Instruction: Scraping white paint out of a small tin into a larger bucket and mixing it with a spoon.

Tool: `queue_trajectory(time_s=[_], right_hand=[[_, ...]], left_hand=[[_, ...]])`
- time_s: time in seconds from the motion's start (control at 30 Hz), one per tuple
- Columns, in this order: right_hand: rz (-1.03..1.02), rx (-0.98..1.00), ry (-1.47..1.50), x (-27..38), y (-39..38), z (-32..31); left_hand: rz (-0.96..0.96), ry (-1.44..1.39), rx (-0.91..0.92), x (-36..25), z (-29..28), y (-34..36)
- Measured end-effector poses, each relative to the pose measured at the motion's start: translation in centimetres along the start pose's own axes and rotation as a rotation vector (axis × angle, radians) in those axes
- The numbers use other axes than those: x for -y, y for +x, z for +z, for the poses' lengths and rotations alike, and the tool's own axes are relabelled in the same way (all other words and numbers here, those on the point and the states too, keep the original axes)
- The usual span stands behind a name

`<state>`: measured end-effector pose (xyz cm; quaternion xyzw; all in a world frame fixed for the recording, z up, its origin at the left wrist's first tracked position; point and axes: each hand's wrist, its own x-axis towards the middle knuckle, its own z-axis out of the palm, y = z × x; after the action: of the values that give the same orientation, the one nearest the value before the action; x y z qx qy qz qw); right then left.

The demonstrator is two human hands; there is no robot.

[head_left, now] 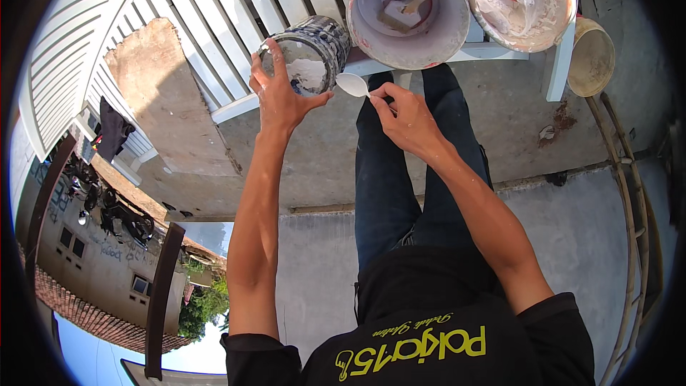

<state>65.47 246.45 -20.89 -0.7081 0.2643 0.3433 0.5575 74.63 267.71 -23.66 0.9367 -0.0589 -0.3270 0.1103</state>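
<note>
Left grip spread around the can, right grip pinching the spoon

The can (312, 64) is at the near edge of the tabletop (223, 0), its open mouth facing you and pale white material inside. Its dark side is streaked with white. It sits directly within your left grip (279, 96) and to the left of your right grip (409, 118). Your left grip is wide, fingers bent over the left part of the rim and thumb reaching to the near right side. Whether the tabletop or your hand bears the can's weight, you cannot tell from this angle.

Your right grip is narrow, closed on the handle of a white spoon (351, 85) between thumb and fingers. The spoon's bowl points left, right by the can's rim and your left thumb; you cannot tell whether it touches either.

Just right of the can, a deep bucket (366, 37) stands on the slatted white tabletop with a paintbrush (409, 8) inside. Farther right is a wide basin (564, 18) coated in white residue. Beyond the tabletop's right end you have a smaller yellowish bucket (592, 57). To your left, a brown board (175, 104) lies against the slats.
</note>
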Motion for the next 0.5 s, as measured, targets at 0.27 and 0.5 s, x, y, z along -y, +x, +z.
queue_trajectory(time_s=[0.27,0.5], right_hand=[[0.268,0.149,0.322,-1.6,0.9,-0.8],[0.265,0.101,0.344,-1.2,-0.3,0.7]], left_hand=[[0.039,-0.042,-0.065,1.1,1.0,0.1],[0.047,-0.021,-0.062,1.1,1.1,0.1]])
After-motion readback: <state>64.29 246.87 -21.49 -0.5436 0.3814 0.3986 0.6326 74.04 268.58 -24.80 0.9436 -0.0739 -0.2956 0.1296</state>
